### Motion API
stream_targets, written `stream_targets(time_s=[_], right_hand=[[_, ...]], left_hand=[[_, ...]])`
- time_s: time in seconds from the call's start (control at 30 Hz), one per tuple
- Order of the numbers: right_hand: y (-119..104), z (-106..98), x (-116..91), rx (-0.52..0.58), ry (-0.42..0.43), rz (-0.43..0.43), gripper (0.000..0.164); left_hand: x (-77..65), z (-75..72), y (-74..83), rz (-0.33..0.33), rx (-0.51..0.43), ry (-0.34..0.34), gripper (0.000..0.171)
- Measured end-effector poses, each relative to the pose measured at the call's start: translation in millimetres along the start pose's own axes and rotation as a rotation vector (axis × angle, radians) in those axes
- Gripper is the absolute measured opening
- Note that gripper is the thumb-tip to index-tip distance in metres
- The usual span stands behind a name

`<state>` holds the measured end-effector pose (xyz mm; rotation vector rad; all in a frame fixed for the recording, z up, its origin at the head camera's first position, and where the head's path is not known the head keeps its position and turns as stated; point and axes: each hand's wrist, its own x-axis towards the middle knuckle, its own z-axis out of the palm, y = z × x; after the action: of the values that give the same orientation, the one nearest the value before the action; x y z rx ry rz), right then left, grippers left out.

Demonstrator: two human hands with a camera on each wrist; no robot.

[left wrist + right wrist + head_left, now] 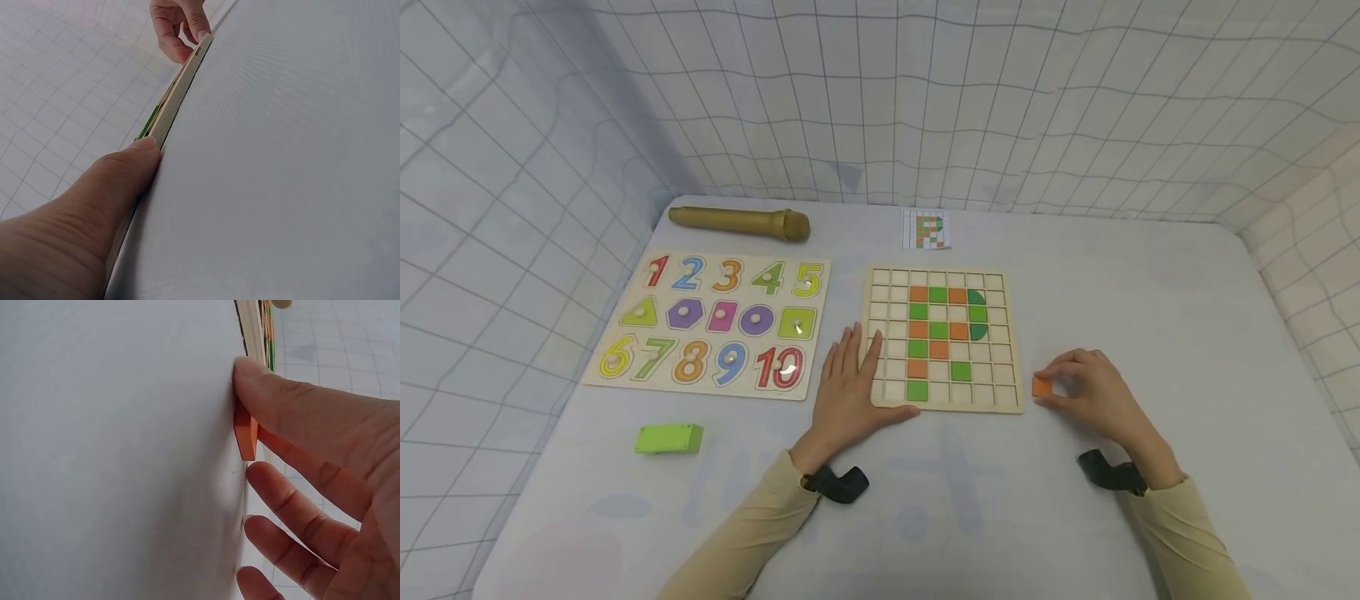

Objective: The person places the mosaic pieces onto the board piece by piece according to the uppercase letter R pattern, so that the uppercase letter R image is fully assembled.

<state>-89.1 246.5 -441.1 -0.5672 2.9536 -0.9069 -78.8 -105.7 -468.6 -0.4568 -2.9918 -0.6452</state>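
A wooden grid board (1015, 367) lies mid-table, with several orange and green square tiles and two dark green curved ones in its cells, forming a P-like shape. My left hand (848, 393) rests on the board's lower left corner, fingers straight and thumb spread along the near edge; the left wrist view shows that thumb (119, 178) against the board's side. Just right of the board, my right hand (1097, 398) pinches an orange square tile (1042, 387) between thumb and index finger. In the right wrist view the tile (245, 434) stays close to the tabletop.
A small card (927, 230) with a printed coloured grid pattern lies behind the board. To the left are a peg puzzle (816, 333) of numbers and shapes, a gold microphone-shaped object (737, 221) and a green block (668, 438). Grid-patterned cloth (925, 100) hangs around the table.
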Motion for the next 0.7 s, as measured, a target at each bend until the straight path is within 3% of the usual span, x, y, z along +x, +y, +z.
stream_targets(time_s=[0.43, 0.7], right_hand=[[-5.6, -0.3, -1.2, 0.09, -0.04, 0.101, 0.024], [-13.2, -1.9, 1.8, 0.113, -0.008, 0.127, 0.014]], left_hand=[[-0.1, 0.9, -0.3, 0.0, 0.009, 0.001, 0.116], [0.1, 0.7, -1.2, -0.014, 0.01, -0.019, 0.117]])
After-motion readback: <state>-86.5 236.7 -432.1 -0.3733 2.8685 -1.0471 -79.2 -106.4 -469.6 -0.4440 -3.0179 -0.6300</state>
